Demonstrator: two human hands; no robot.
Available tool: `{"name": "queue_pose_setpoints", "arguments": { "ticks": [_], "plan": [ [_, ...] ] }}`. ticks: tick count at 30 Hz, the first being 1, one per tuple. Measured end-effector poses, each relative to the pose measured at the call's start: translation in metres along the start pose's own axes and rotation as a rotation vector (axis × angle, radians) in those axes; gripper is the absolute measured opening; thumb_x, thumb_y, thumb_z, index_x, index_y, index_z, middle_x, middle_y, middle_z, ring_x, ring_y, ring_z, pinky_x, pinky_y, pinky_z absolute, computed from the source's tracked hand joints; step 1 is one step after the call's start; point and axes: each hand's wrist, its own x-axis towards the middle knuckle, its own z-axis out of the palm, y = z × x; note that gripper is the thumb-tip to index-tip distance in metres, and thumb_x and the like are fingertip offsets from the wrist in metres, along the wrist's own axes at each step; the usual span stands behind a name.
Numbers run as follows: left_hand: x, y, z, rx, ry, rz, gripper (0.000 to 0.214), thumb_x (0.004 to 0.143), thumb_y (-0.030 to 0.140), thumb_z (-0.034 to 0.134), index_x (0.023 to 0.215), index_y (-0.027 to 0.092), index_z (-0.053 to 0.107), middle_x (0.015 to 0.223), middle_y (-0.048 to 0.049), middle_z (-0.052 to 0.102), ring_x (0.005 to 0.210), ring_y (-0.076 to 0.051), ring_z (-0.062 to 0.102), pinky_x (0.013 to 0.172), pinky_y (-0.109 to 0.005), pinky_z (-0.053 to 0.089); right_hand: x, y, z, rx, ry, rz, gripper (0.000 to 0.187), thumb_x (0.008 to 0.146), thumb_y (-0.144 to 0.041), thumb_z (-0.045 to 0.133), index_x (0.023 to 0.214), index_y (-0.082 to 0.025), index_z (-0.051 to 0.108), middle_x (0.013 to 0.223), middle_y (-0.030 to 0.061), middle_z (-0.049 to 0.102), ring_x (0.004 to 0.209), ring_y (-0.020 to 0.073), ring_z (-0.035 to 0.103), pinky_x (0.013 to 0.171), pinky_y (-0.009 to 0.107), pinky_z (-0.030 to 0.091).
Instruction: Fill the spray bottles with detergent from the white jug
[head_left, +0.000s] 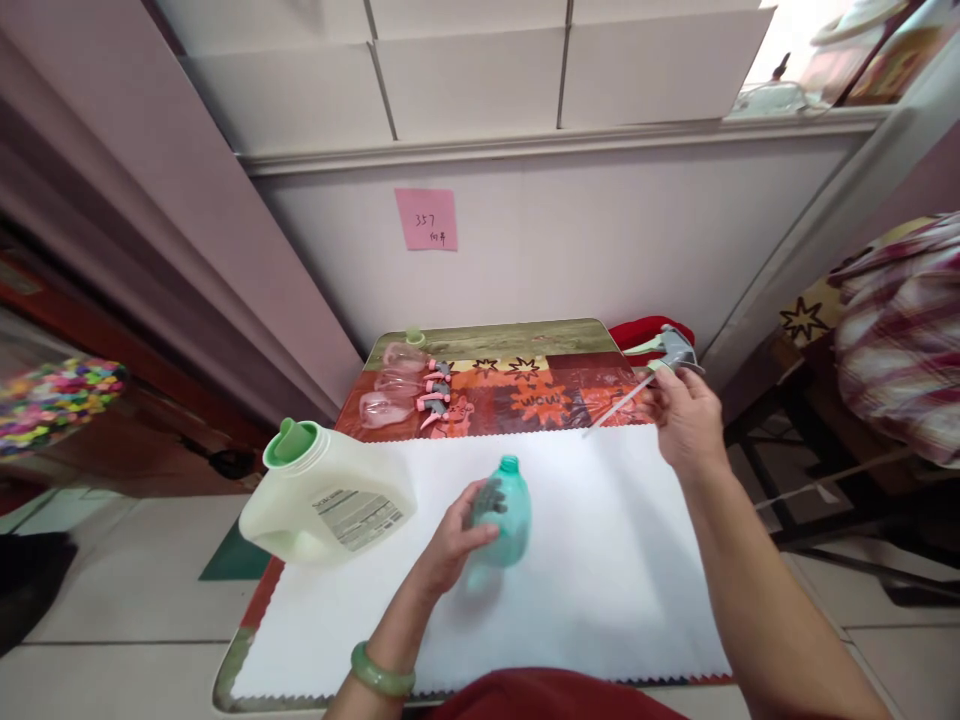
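My left hand [459, 535] is wrapped round a teal see-through spray bottle [513, 522], which stands near upright over the white mat [592, 560] with its threaded neck bare. Off to the right and higher up, my right hand [684, 412] grips a grey and pale green trigger spray head [675, 349]. Its long thin dip tube [619, 408] slants down to the left, apart from the bottle. Left of my left hand is a large cream jug [341, 500] with a handle, a printed label and a green spout [292, 442] at its uncovered mouth.
Several pink see-through spray bottles [388, 408] with grey and pink trigger heads lie at the table's back left. Behind them sits a small green cap [415, 338]. A pink note [427, 220] is on the wall. Plaid cloth [900, 340] hangs at the right.
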Motion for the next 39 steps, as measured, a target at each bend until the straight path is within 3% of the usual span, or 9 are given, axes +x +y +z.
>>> {"name": "queue_pose_setpoints", "arguments": {
  "ticks": [4, 9, 13, 19, 24, 31, 33, 36, 39],
  "plan": [
    [0.015, -0.011, -0.013, -0.006, 0.315, 0.214, 0.049, 0.078, 0.037, 0.073, 0.122, 0.022, 0.06, 0.114, -0.0092, 0.066, 0.105, -0.024, 0.062, 0.093, -0.038, 0.047, 0.004, 0.007, -0.042, -0.658, -0.059, -0.122, 0.035, 0.069, -0.048, 0.078, 0.083, -0.019, 0.065, 0.062, -0.0008, 0.064, 0.05, 0.0135, 0.055, 0.049, 0.026, 0.045],
    [0.048, -0.022, -0.016, 0.1, 0.421, 0.359, 0.067, 0.073, 0.037, 0.079, 0.132, 0.028, 0.05, 0.127, -0.0077, 0.06, 0.116, -0.025, 0.059, 0.102, -0.042, 0.044, -0.016, 0.037, -0.074, -1.541, -0.102, -0.014, 0.036, 0.077, -0.051, 0.066, 0.096, -0.021, 0.066, 0.077, 0.009, 0.074, 0.073, 0.0292, 0.07, 0.06, 0.032, 0.042],
    [0.07, -0.032, -0.006, 0.254, 0.455, 0.445, 0.08, 0.06, 0.03, 0.089, 0.13, 0.029, 0.05, 0.132, -0.0074, 0.056, 0.125, -0.029, 0.052, 0.109, -0.048, 0.038, -0.028, 0.056, -0.084, -1.837, -0.192, 0.161, 0.039, 0.087, -0.047, 0.053, 0.114, -0.019, 0.062, 0.096, 0.0163, 0.075, 0.088, 0.0363, 0.072, 0.067, 0.039, 0.048],
    [0.095, -0.053, 0.004, 0.415, 0.473, 0.468, 0.081, 0.056, 0.031, 0.091, 0.126, 0.026, 0.05, 0.126, -0.0093, 0.058, 0.12, -0.031, 0.055, 0.105, -0.048, 0.04, -0.033, 0.077, -0.098, -1.821, -0.31, 0.259, 0.041, 0.087, -0.05, 0.053, 0.115, -0.021, 0.062, 0.102, 0.015, 0.075, 0.098, 0.036, 0.071, 0.072, 0.04, 0.05],
    [0.106, -0.07, -0.004, 0.498, 0.525, 0.453, 0.092, 0.057, 0.032, 0.09, 0.135, 0.028, 0.042, 0.134, -0.0128, 0.052, 0.127, -0.034, 0.051, 0.107, -0.051, 0.038, -0.037, 0.082, -0.113, -1.746, -0.289, 0.255, 0.056, 0.084, -0.063, 0.056, 0.122, -0.022, 0.061, 0.101, 0.0126, 0.075, 0.095, 0.036, 0.071, 0.069, 0.039, 0.048],
    [0.105, -0.084, -0.01, 0.561, 0.536, 0.461, 0.105, 0.056, 0.03, 0.092, 0.142, 0.025, 0.032, 0.144, -0.0189, 0.045, 0.136, -0.036, 0.044, 0.114, -0.053, 0.03, -0.066, 0.079, -0.108, -1.532, -0.034, -0.156, 0.05, 0.089, -0.059, 0.053, 0.124, -0.024, 0.06, 0.103, 0.0061, 0.075, 0.077, 0.0257, 0.07, 0.059, 0.032, 0.041],
    [0.105, -0.083, -0.008, 0.565, 0.539, 0.478, 0.108, 0.055, 0.033, 0.092, 0.144, 0.025, 0.031, 0.146, -0.0188, 0.043, 0.138, -0.036, 0.042, 0.115, -0.055, 0.029, -0.079, 0.082, -0.096, -1.397, -0.101, -0.216, 0.046, 0.089, -0.058, 0.054, 0.119, -0.024, 0.062, 0.096, 0.0038, 0.075, 0.065, 0.0209, 0.066, 0.059, 0.032, 0.043],
    [0.104, -0.079, -0.003, 0.552, 0.544, 0.513, 0.114, 0.056, 0.043, 0.092, 0.147, 0.023, 0.027, 0.152, -0.0205, 0.035, 0.143, -0.038, 0.035, 0.117, -0.055, 0.028, -0.096, 0.095, -0.068, -1.115, -0.366, -0.183, 0.046, 0.087, -0.059, 0.059, 0.116, -0.024, 0.062, 0.095, 0.0037, 0.074, 0.06, 0.017, 0.063, 0.065, 0.033, 0.05],
    [0.095, -0.074, 0.003, 0.526, 0.563, 0.54, 0.103, 0.072, 0.053, 0.08, 0.151, 0.02, 0.023, 0.156, -0.0228, 0.027, 0.147, -0.037, 0.031, 0.118, -0.054, 0.027, -0.107, 0.116, -0.031, -0.902, -0.555, -0.134, 0.067, 0.081, -0.059, 0.068, 0.135, -0.023, 0.05, 0.119, 0.0103, 0.069, 0.085, 0.0228, 0.07, 0.076, 0.037, 0.057]
  ]
}}
